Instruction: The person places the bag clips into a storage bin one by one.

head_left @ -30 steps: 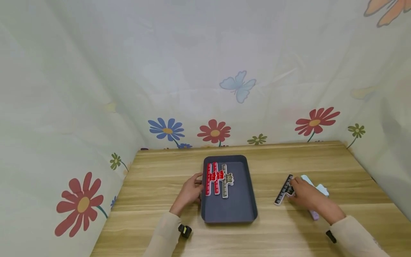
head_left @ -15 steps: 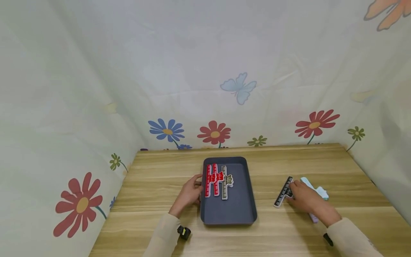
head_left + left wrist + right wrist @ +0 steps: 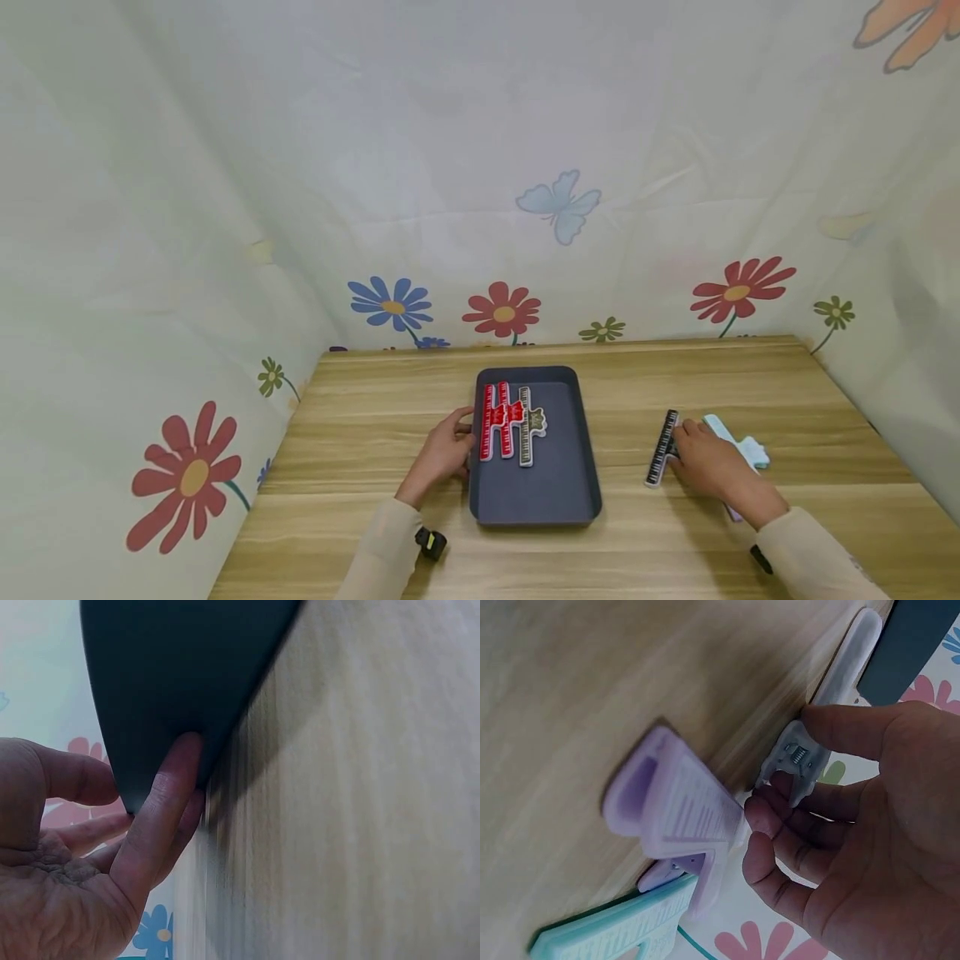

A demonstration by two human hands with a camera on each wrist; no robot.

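My right hand pinches the handle of a black piano-key clip close over the table; its spring and pale edge show in the right wrist view. Beside that hand lie a light-blue clip and a lilac clip, the latter mostly covered by the hand in the head view. My left hand touches the left wall of a dark grey tray, its fingers fairly straight along the outside. Inside the tray, two red clips and one olive-grey clip lie side by side.
The wood-grain table meets a light curtain printed with flowers and butterflies at its back and sides. A black wrist device sits at the left sleeve.
The black clip has turned to point more straight away from me, with my right hand turning along with it. My left hand stays at the tray, and the tray's clips have not moved.
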